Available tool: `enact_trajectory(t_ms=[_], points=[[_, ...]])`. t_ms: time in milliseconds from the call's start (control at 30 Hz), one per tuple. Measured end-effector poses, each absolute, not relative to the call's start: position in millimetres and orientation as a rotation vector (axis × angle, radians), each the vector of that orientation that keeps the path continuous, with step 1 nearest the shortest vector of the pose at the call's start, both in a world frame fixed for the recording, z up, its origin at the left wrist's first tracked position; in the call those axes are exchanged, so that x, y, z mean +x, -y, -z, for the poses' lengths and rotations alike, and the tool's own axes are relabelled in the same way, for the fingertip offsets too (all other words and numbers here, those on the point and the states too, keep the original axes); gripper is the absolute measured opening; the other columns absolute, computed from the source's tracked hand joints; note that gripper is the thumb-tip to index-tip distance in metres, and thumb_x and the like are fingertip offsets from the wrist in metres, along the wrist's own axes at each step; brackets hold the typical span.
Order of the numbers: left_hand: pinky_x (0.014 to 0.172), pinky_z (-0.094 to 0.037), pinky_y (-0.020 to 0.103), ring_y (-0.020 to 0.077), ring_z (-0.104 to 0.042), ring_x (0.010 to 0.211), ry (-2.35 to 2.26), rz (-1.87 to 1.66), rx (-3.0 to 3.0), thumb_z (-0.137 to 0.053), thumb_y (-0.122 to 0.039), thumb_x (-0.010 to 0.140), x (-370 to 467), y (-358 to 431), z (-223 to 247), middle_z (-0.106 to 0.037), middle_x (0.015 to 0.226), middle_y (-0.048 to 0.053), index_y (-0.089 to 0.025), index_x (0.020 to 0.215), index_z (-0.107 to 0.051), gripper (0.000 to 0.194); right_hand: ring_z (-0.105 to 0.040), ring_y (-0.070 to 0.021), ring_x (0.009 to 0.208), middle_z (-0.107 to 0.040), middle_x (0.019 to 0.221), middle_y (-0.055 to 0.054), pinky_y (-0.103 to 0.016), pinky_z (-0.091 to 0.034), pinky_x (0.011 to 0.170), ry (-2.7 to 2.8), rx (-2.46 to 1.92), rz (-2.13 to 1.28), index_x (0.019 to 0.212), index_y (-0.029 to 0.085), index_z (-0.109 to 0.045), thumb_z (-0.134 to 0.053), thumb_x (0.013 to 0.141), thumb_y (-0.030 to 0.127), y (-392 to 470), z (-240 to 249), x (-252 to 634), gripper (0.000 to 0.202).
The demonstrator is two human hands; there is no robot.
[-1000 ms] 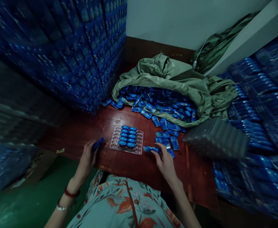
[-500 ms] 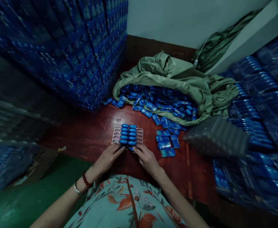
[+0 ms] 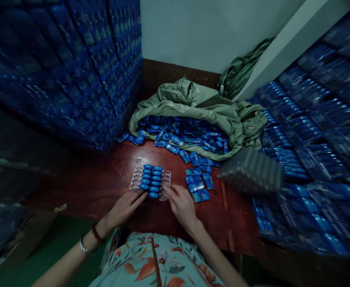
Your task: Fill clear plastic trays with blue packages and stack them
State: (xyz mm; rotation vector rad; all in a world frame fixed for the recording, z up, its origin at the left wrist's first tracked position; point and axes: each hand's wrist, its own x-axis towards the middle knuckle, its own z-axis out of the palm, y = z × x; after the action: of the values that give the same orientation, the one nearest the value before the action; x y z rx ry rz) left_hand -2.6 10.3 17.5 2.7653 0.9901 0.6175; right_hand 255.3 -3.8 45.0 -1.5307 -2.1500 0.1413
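Note:
A clear plastic tray [image 3: 166, 185] with oval hollows lies on the red-brown table near its front edge. Two columns of small blue packets [image 3: 154, 183] with rounded tops fill its middle, while the hollows at both sides show bare. At the tray's near left corner, my left hand [image 3: 129, 205] has thumb and fingers closed at the near end of the left column, on a blue packet mostly hidden under them. By the near right corner is my right hand [image 3: 181, 203], fingers apart and slightly blurred, with nothing seen in it.
Loose blue packets [image 3: 195, 186] lie right of the tray. Behind it, a green sack [image 3: 192, 93] spills more packets. A stack of grey trays [image 3: 251, 171] stands at the right. Tall stacks of blue packs [image 3: 103, 75] rise at the left, and wrapped packs [image 3: 300, 139] at the right.
My right hand has come off the near end of the right column and moved to the tray's right edge. My left hand stays at the left column. The whole view has shifted.

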Motion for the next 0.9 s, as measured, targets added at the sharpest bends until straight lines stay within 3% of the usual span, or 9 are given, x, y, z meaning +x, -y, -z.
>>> enact_trajectory(t_ms=[133, 267, 433, 533, 600, 700, 833, 900], points=[[0.092, -0.044, 0.041, 0.0256, -0.051, 0.113, -1.244, -0.851, 2.619, -0.048, -0.027, 0.090, -2, -24, -23, -0.052, 0.125, 0.015, -0.024, 0.140, -0.032, 0.052, -0.041, -0.0299, 0.120, -0.047, 0.130, -0.018, -0.052, -0.038, 0.094, 1.652, -2.030, 0.035, 0.136, 0.019, -0.043, -0.034, 0.094, 0.037, -2, -24, 306, 0.047], [0.108, -0.025, 0.053, 0.0303, -0.024, 0.136, -1.279, -0.603, 2.458, -0.045, -0.038, 0.091, 11, -53, -36, -0.029, 0.148, 0.012, -0.026, 0.144, -0.025, 0.058, -0.031, -0.0340, 0.131, -0.041, 0.139, -0.017, -0.068, -0.020, 0.098, 1.812, -2.180, 0.084, 0.138, 0.020, -0.040, -0.032, 0.094, 0.041, -20, -2, 310, 0.049], [0.110, -0.030, 0.039, 0.0212, -0.027, 0.137, -1.195, -0.543, 2.225, -0.036, -0.034, 0.095, 29, -57, -35, -0.017, 0.153, 0.009, -0.025, 0.143, -0.027, 0.050, -0.034, -0.0272, 0.130, -0.038, 0.144, -0.012, -0.059, -0.022, 0.104, 2.119, -1.949, -0.016, 0.141, 0.027, -0.034, -0.034, 0.095, 0.038, -64, -2, 280, 0.047], [0.110, -0.030, 0.039, 0.0213, -0.026, 0.137, -1.280, -0.619, 2.158, -0.037, -0.033, 0.095, 31, -46, -27, -0.013, 0.153, 0.008, -0.026, 0.143, -0.028, 0.049, -0.034, -0.0246, 0.130, -0.042, 0.142, -0.009, -0.051, -0.025, 0.105, 2.205, -1.777, -0.128, 0.140, 0.027, -0.036, -0.033, 0.095, 0.034, -96, -7, 278, 0.045], [0.110, -0.029, 0.043, 0.0226, -0.025, 0.136, -1.302, -0.628, 2.183, -0.037, -0.033, 0.095, 30, -42, -24, -0.017, 0.152, 0.008, -0.027, 0.143, -0.028, 0.049, -0.039, -0.0218, 0.127, -0.045, 0.139, -0.011, -0.043, -0.031, 0.103, 2.177, -1.654, -0.241, 0.140, 0.022, -0.036, -0.032, 0.095, 0.034, -113, -5, 283, 0.046], [0.107, -0.030, 0.047, 0.0239, -0.033, 0.130, -1.355, -0.697, 2.209, -0.037, -0.032, 0.094, 29, -56, -27, -0.035, 0.143, 0.009, -0.027, 0.140, -0.032, 0.046, -0.049, -0.0189, 0.115, -0.054, 0.127, -0.012, -0.034, -0.039, 0.094, 1.911, -1.548, -0.311, 0.133, 0.016, -0.045, -0.032, 0.095, 0.036, -126, -1, 289, 0.044], [0.097, -0.040, 0.038, 0.0193, -0.050, 0.110, -1.454, -0.891, 2.163, -0.035, -0.027, 0.095, 43, -116, -43, -0.056, 0.116, 0.009, -0.019, 0.120, -0.052, 0.032, -0.052, -0.0207, 0.099, -0.066, 0.098, -0.009, -0.034, -0.038, 0.089, 1.699, -1.649, -0.156, 0.102, 0.016, -0.066, -0.033, 0.095, 0.031, -126, -8, 282, 0.036], [0.092, -0.043, 0.034, 0.0188, -0.052, 0.102, -1.320, -0.767, 2.339, -0.037, -0.022, 0.093, 60, -154, -49, -0.058, 0.108, 0.009, -0.017, 0.110, -0.057, 0.026, -0.049, -0.0216, 0.101, -0.067, 0.099, -0.008, -0.035, -0.035, 0.088, 1.890, -1.727, -0.124, 0.100, 0.019, -0.066, -0.036, 0.094, 0.028, -127, -20, 273, 0.032]])
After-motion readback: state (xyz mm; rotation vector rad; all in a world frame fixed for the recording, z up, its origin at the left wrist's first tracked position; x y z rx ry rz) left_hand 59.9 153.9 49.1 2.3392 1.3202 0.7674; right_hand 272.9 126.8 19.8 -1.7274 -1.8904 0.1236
